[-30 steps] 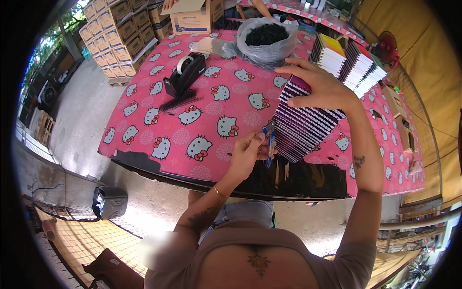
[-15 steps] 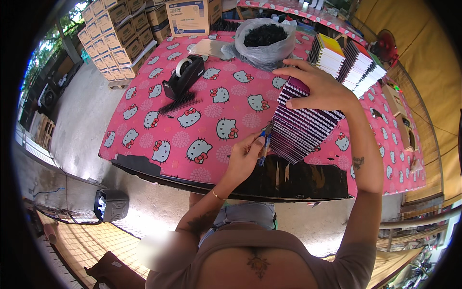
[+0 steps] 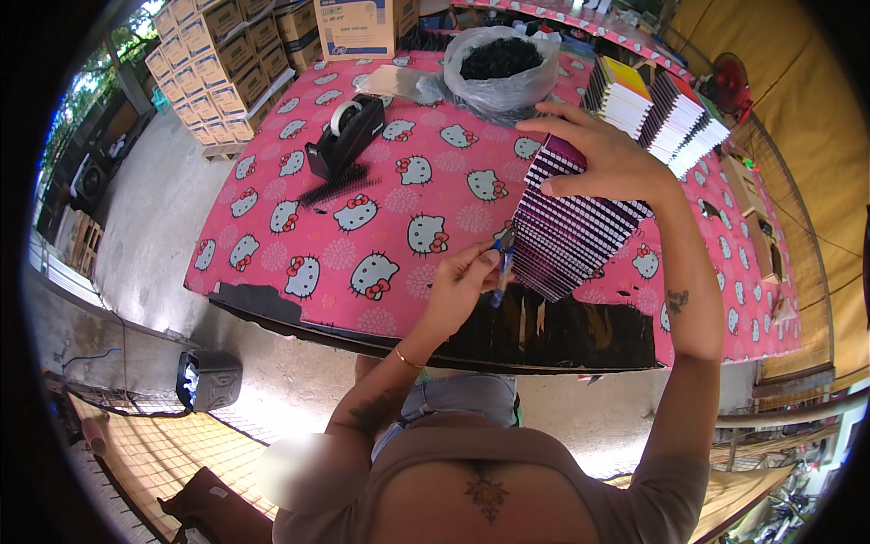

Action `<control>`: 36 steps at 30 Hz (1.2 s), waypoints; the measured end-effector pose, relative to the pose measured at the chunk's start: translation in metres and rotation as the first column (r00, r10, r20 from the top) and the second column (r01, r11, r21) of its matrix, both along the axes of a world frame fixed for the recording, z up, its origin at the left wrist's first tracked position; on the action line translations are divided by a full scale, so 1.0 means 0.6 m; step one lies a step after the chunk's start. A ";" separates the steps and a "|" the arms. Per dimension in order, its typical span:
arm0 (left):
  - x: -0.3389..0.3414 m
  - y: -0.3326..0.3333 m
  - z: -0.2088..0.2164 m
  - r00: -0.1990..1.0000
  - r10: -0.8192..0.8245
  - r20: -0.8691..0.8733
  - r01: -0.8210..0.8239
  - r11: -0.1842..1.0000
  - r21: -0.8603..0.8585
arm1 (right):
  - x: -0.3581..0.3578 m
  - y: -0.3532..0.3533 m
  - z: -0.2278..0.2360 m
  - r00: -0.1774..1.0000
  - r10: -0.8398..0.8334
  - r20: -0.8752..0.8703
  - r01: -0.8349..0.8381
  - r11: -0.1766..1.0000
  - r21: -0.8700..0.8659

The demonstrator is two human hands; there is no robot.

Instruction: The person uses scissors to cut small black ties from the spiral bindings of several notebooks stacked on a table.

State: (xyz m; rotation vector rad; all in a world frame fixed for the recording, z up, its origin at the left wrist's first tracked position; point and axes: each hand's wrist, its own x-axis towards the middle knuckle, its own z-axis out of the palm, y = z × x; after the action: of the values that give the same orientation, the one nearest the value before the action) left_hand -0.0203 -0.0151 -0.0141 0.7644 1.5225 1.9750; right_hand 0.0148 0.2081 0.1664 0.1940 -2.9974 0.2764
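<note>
Pinching blue-handled metal pliers (image 3: 507, 243) beside purple spiral-bound notebooks (image 3: 575, 238), the left hand (image 3: 464, 283) might scratch them if the spread right hand (image 3: 612, 163) slips.

Daylight glares white on the floor (image 3: 285, 394), and edges bow near the dark rim.

Left of the purple notebook stack (image 3: 580, 238), your left hand (image 3: 465, 279) holds blue-handled pliers (image 3: 505, 254); your right hand (image 3: 612, 161) spans the stack's far end.
</note>
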 end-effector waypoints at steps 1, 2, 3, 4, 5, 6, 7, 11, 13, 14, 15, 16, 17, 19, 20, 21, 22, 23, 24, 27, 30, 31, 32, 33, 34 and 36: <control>-0.001 0.001 -0.004 0.939 -0.124 0.321 0.094 0.990 0.109 | 0.000 -0.001 0.001 1.000 0.000 0.000 0.000 1.000 0.000; -0.002 0.001 -0.007 0.929 -0.131 0.345 0.095 0.988 0.119 | -0.001 -0.003 0.002 1.000 0.001 0.012 0.000 1.000 -0.008; -0.002 0.003 -0.005 0.919 -0.140 0.370 0.098 0.987 0.131 | 0.000 -0.003 0.004 1.000 -0.001 0.025 0.001 1.000 -0.015; -0.002 0.004 -0.003 0.907 -0.150 0.393 0.101 0.985 0.142 | 0.000 -0.003 0.005 0.999 -0.002 0.037 0.003 1.000 -0.022; -0.002 0.005 -0.001 0.904 -0.149 0.400 0.095 0.984 0.152 | 0.000 -0.002 0.003 1.000 0.003 0.024 -0.003 1.000 -0.017; -0.002 0.007 0.001 0.902 -0.148 0.406 0.088 0.983 0.162 | -0.001 0.001 0.000 1.000 0.008 0.009 -0.008 1.000 -0.010; -0.001 0.008 0.002 0.899 -0.147 0.413 0.082 0.982 0.172 | -0.001 0.002 -0.001 1.000 0.013 -0.005 -0.013 1.000 -0.004; 0.000 0.012 0.004 0.901 -0.127 0.415 0.061 0.984 0.169 | -0.001 0.003 -0.001 1.000 0.021 -0.011 -0.021 1.000 -0.004; 0.000 0.014 0.002 0.901 -0.124 0.416 0.053 0.983 0.178 | 0.000 0.003 -0.001 1.000 0.009 -0.008 -0.009 1.000 0.000; 0.000 0.013 0.000 0.892 -0.149 0.428 0.061 0.975 0.212 | 0.001 0.003 -0.001 1.000 0.010 -0.008 -0.010 1.000 -0.005; -0.001 0.012 -0.001 0.882 -0.173 0.439 0.068 0.967 0.245 | 0.001 0.002 -0.001 1.000 0.011 -0.008 -0.011 1.000 -0.009; -0.001 0.012 -0.002 0.872 -0.198 0.449 0.074 0.958 0.278 | 0.001 0.001 -0.001 1.000 0.012 -0.008 -0.012 1.000 -0.013; -0.001 0.012 -0.002 0.866 -0.209 0.454 0.074 0.952 0.296 | 0.000 0.002 -0.002 1.000 0.015 -0.012 -0.015 1.000 -0.008; 0.000 0.012 0.000 0.853 -0.233 0.467 0.076 0.941 0.331 | -0.001 0.005 -0.004 1.000 0.016 -0.019 -0.016 1.000 -0.001; 0.001 0.013 0.000 0.852 -0.235 0.469 0.078 0.941 0.330 | -0.001 0.005 -0.005 1.000 0.016 -0.020 -0.016 1.000 0.001; 0.001 0.015 -0.001 0.851 -0.236 0.470 0.079 0.941 0.330 | -0.002 0.005 -0.005 1.000 0.017 -0.021 -0.017 1.000 0.002; 0.001 0.015 -0.002 0.850 -0.237 0.471 0.079 0.941 0.330 | -0.003 0.005 -0.006 1.000 0.019 -0.022 -0.019 1.000 0.004; 0.001 0.016 -0.003 0.848 -0.236 0.474 0.077 0.941 0.330 | -0.003 0.006 -0.006 1.000 0.019 -0.020 -0.019 1.000 0.003; 0.001 0.017 -0.004 0.847 -0.236 0.477 0.075 0.941 0.331 | -0.002 0.006 -0.005 1.000 0.018 -0.018 -0.018 1.000 0.003; 0.005 0.018 -0.001 0.845 -0.231 0.483 0.065 0.940 0.336 | -0.002 0.005 -0.004 1.000 0.017 -0.014 -0.017 1.000 0.000; 0.005 0.019 -0.005 0.843 -0.223 0.490 0.065 0.946 0.319 | -0.002 0.004 -0.003 1.000 0.018 -0.015 -0.018 1.000 0.003; 0.004 0.020 -0.009 0.842 -0.221 0.492 0.067 0.948 0.310 | -0.002 0.003 -0.002 1.000 0.019 -0.016 -0.019 1.000 0.006; 0.003 0.020 -0.011 0.845 -0.227 0.485 0.071 0.946 0.317 | -0.002 0.003 -0.002 1.000 0.017 -0.014 -0.017 1.000 0.004; 0.002 0.019 -0.014 0.847 -0.233 0.478 0.077 0.943 0.324 | -0.001 0.003 -0.002 1.000 0.014 -0.012 -0.014 1.000 0.001; 0.001 0.020 -0.016 0.849 -0.240 0.471 0.082 0.940 0.331 | -0.001 0.004 -0.002 1.000 0.011 -0.011 -0.011 1.000 -0.001; 0.002 0.022 -0.024 0.881 -0.165 0.443 0.045 0.962 0.268 | -0.001 0.001 -0.001 1.000 0.012 -0.014 -0.012 1.000 0.003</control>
State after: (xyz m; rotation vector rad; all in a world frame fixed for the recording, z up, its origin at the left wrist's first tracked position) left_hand -0.0193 -0.0020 -0.0282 0.4125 0.9432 2.0984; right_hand 0.0143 0.2088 0.1657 0.2139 -2.9840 0.2716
